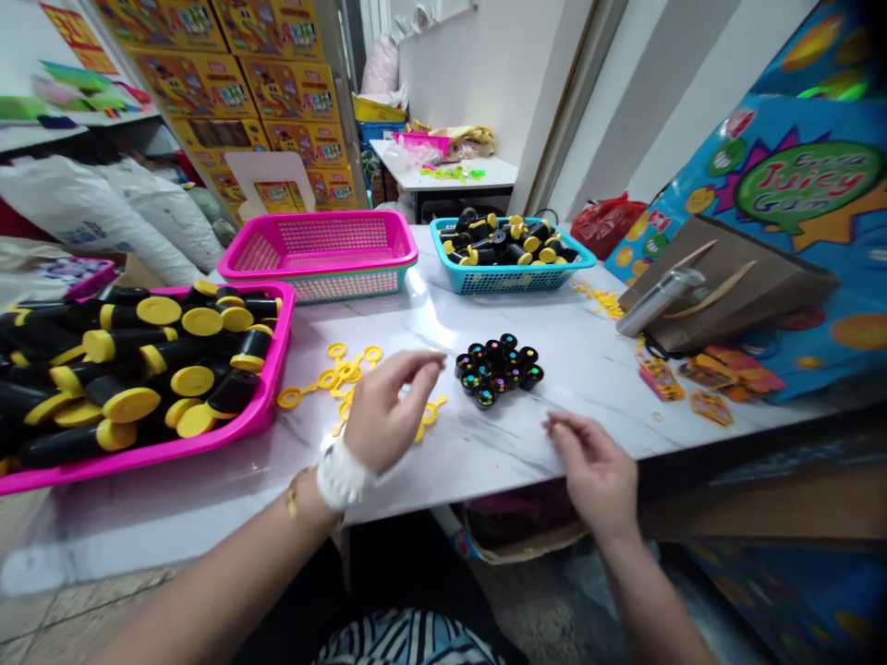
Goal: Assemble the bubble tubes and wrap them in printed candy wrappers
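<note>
We see room on the white tabletop (450,476) between the cluster of black tubes (486,396) and the near edge, and more between the cluster and the blue basket (513,277) behind. On the left, the rim of the full pink basket (283,369) bounds our space; the yellow rings (328,380) lie between it and the cluster. Our left hand (381,411) is raised just left of the tubes, thumb and forefinger tips together; our right hand (601,473) curls by the near edge, fingertips close. We cannot tell whether either pinches anything. Our left hand hides some rings, the picture's edge cuts off the full basket, and the tubes' colourful contents are too small to identify.
</note>
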